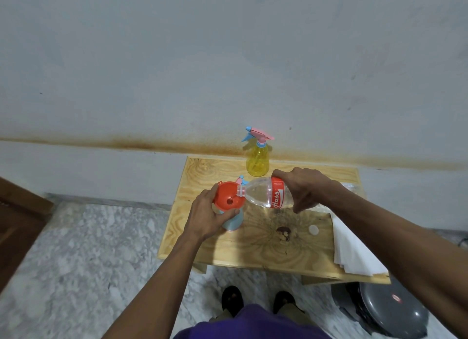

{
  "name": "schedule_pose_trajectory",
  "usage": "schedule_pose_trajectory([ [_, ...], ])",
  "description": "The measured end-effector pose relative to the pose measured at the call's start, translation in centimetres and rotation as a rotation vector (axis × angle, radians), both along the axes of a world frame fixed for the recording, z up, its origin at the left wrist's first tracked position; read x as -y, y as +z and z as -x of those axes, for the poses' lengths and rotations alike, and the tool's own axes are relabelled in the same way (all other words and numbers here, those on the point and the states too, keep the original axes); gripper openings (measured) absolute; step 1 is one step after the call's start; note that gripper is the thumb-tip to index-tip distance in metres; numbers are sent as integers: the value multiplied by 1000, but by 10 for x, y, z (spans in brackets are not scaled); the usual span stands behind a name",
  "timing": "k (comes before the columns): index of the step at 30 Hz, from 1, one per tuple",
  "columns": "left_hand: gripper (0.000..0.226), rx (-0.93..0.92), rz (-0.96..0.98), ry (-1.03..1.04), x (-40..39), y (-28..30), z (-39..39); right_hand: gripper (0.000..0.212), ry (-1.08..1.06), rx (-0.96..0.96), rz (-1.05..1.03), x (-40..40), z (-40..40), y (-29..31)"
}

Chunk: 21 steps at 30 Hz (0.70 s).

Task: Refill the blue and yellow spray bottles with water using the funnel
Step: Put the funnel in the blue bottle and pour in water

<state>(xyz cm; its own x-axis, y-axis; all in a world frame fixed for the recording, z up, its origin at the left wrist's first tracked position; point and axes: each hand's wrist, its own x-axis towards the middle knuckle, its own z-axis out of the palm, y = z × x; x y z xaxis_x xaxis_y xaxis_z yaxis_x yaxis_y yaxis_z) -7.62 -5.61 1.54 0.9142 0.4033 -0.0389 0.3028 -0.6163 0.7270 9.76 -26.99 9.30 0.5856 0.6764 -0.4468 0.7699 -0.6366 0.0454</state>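
A small wooden desk (207,169) stands against a pale wall (228,60) with a brown stain. White folded paper (354,252) lies on its right side. A grey pan (395,311) sits on the marble floor (88,250).

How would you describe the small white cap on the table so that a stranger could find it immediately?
Start at the wooden table against the wall and look at its near right part, beside the folded white cloth. Just left of the cloth's edge, right of a dark knot in the wood, lies the white cap. It is the only small, round, flat white thing there, lying alone and untouched.
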Motion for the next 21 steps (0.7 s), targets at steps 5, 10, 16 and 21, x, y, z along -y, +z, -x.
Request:
schedule_pose_trajectory([
  [5,97,-15,-1,3,-1,-2,-1,102,5,2,2,0,-1,1],
  [10,97,-13,1,7,-1,-2,-1,102,2,2,0,1,-1,0],
  [16,96,-9,-2,9,1,-1,0,103,3,13,9,1,-1,0],
  [21,93,3,-3,2,2,1,0,100,7,14,-3,2,-2,1],
])
